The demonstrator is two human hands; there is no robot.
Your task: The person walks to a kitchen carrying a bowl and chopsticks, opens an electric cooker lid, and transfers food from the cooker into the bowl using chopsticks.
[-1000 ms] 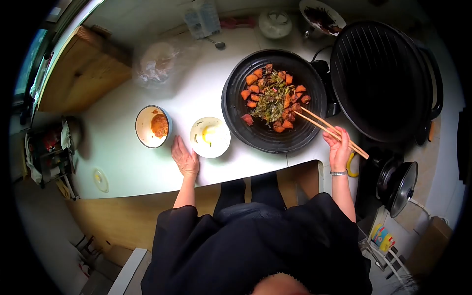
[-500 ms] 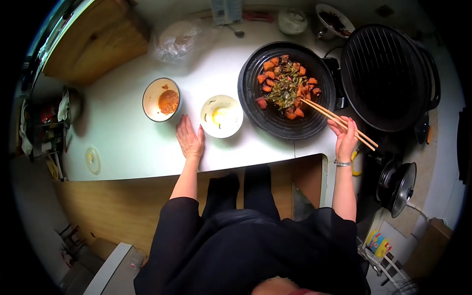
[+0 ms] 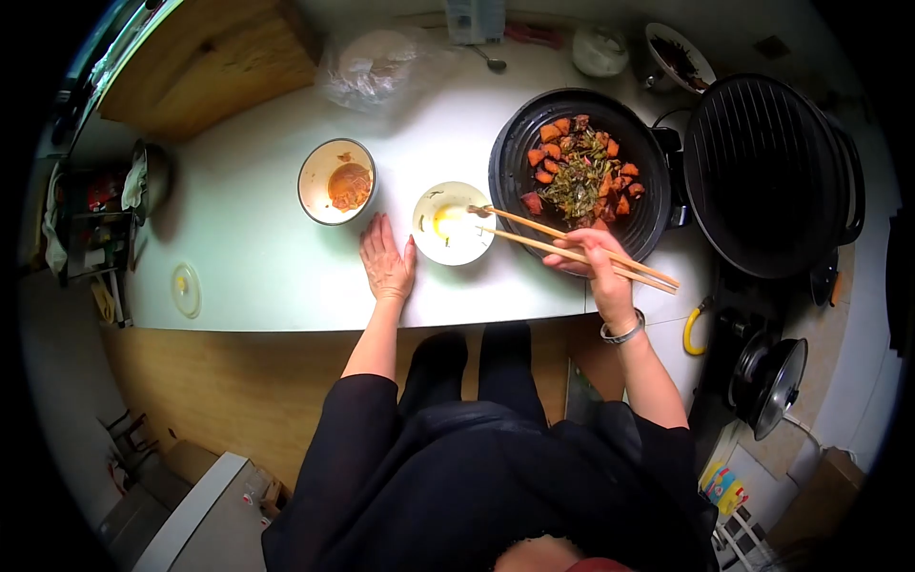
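Note:
My right hand (image 3: 602, 272) is closed around a pair of wooden chopsticks (image 3: 581, 250). Their tips reach over the right rim of a white bowl (image 3: 462, 250), with a small brown morsel (image 3: 478, 211) at the upper tip. Yellowish liquid (image 3: 445, 223) lies in that bowl. On the table to its left, my left hand (image 3: 386, 265) rests flat with fingers stretched, beside a dark-rimmed bowl (image 3: 315, 186) of reddish-brown food. Behind the chopsticks, a black electric pan (image 3: 507, 153) contains orange chunks and dark greenish shreds (image 3: 577, 186).
The pan's ridged black lid (image 3: 753, 181) stands opened at the right. A plastic bag (image 3: 372, 71), a spoon (image 3: 493, 64) and a white dish (image 3: 658, 38) are at the back. A small clear lid (image 3: 186, 291) lies at the left, near the table's front edge (image 3: 257, 331).
My right hand has moved left, bringing the chopsticks from the pan to the white bowl with a small morsel at their tip. My left hand stays flat on the table; the view has shifted slightly.

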